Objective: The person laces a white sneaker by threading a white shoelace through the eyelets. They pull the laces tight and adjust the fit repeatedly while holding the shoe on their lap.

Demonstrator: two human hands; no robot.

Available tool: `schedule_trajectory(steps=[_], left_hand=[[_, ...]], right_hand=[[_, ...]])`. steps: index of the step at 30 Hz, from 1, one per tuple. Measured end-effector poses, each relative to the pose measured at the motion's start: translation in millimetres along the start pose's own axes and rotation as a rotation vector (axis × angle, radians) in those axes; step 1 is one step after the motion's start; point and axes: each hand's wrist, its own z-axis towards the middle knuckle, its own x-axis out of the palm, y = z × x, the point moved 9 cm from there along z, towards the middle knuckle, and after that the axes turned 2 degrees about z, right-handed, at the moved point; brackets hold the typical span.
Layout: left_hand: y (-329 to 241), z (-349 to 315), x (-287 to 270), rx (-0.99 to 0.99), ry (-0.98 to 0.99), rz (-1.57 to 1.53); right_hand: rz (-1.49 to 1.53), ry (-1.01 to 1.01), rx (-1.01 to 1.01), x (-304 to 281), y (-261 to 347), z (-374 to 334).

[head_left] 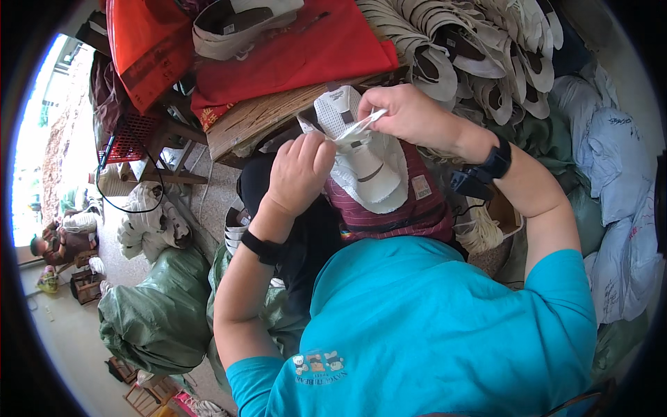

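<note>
A white shoe upper (382, 185) with a mesh tongue (340, 111) rests on my lap, over a maroon striped cloth (431, 198). My right hand (410, 117) is closed in a pinch on a white shoelace (361, 128) at the upper's opening. Curled at the opening's left side, my left hand (301, 170) is closed on the same lace, its fingertips partly hidden. The lace strands bunch together between both hands, above the upper.
Ahead stands a wooden table (250, 128) with a red cloth (313, 55) and a pale shoe upper (240, 28). Many uppers (451, 42) are stacked at far right. Green sacks (156, 309), white sacks (618, 160) and a box of cord (486, 229) surround me. Another person (59, 243) sits far left.
</note>
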Motion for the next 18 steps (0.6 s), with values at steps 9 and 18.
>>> schedule_trajectory(steps=[9,18], left_hand=[[39,-33,5,-0.637,-0.064,-0.429],[21,-11,-9,-0.390,-0.222,-0.332]], right_hand=[[0.370,-0.053,0.141,-25,-31,-10],[0.450,0.047,0.196,-4,-39,-5]])
